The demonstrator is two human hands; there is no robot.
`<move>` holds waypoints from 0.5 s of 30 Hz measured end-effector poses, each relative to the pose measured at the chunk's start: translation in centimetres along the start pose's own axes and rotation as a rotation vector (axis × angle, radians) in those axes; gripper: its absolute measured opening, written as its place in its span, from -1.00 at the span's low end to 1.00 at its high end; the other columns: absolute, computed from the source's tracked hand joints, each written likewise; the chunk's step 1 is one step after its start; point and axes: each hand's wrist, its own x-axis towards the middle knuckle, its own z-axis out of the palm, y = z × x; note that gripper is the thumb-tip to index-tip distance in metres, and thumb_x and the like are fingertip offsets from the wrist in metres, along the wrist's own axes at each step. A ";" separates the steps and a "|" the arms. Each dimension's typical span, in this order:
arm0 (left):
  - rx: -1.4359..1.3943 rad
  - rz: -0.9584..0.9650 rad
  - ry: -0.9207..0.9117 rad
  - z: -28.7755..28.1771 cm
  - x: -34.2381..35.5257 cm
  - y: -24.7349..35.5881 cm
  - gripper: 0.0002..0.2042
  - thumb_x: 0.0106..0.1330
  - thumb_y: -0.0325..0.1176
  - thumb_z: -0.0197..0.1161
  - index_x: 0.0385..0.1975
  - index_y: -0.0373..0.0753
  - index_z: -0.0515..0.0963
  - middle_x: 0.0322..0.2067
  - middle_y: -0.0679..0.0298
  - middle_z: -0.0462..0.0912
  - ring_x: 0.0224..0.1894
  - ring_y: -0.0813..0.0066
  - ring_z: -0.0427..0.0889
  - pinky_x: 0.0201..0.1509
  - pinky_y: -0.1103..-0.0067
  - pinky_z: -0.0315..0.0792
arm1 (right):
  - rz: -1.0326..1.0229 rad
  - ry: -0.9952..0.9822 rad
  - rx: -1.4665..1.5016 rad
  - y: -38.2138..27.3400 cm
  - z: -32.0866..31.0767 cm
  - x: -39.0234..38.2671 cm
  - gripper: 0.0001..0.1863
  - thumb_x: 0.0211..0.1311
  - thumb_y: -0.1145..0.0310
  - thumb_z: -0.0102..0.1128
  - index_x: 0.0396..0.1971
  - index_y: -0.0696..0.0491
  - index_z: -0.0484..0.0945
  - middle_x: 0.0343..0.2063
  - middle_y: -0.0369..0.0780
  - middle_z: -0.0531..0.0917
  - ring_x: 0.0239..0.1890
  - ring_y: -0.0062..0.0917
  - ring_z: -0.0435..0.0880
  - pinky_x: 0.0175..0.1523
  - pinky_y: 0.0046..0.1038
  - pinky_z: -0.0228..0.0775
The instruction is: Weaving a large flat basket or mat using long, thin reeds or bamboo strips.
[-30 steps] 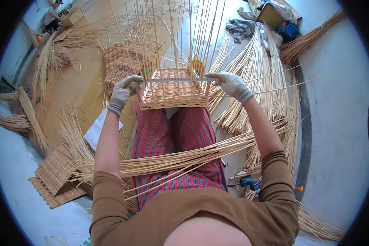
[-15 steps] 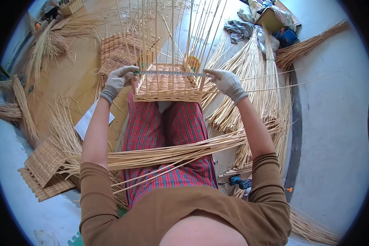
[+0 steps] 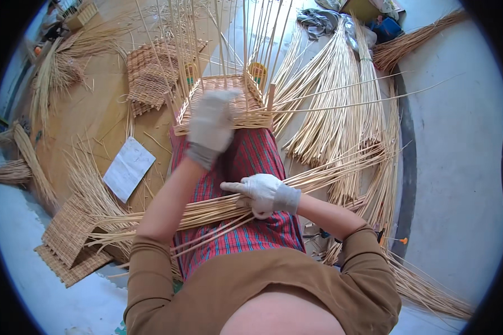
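A partly woven wicker basket (image 3: 251, 120) stands at my knees, its tall stakes rising from the rim. In front of it my left hand (image 3: 211, 125), in a pale glove, is smeared by motion, so its fingers and anything in them cannot be made out. Over my lap is my right hand (image 3: 262, 192), also gloved, its index finger stretched to the left and the other fingers curled. It is at the bundle of long wicker rods (image 3: 207, 214) lying across my thighs. What those curled fingers hold, if anything, is hidden. The measuring tape cannot be seen.
Large bundles of pale rods (image 3: 335, 95) fan over the floor to the right, with a darker bundle (image 3: 419, 42) beyond. Woven panels (image 3: 156, 72) lie at the far left, others (image 3: 67, 229) near left. A white paper sheet (image 3: 129, 167) rests left of my knees.
Both hands have left the basket's sides, where they stretched a measuring tape across it. My right hand has come down to my lap; my left has swung inward in front of the basket.
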 end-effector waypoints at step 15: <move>-0.010 -0.044 -0.160 9.6 -1.8 2.7 -0.33 0.30 -0.34 0.17 0.46 -0.12 0.19 -0.10 0.20 0.61 -0.04 0.23 0.58 0.13 0.36 0.36 | 0.565 0.523 -0.308 19.5 -11.5 -2.7 -0.40 0.05 -0.39 0.23 -0.31 -0.13 0.75 -0.44 -0.23 0.68 -0.22 -0.33 0.61 0.07 -0.28 0.29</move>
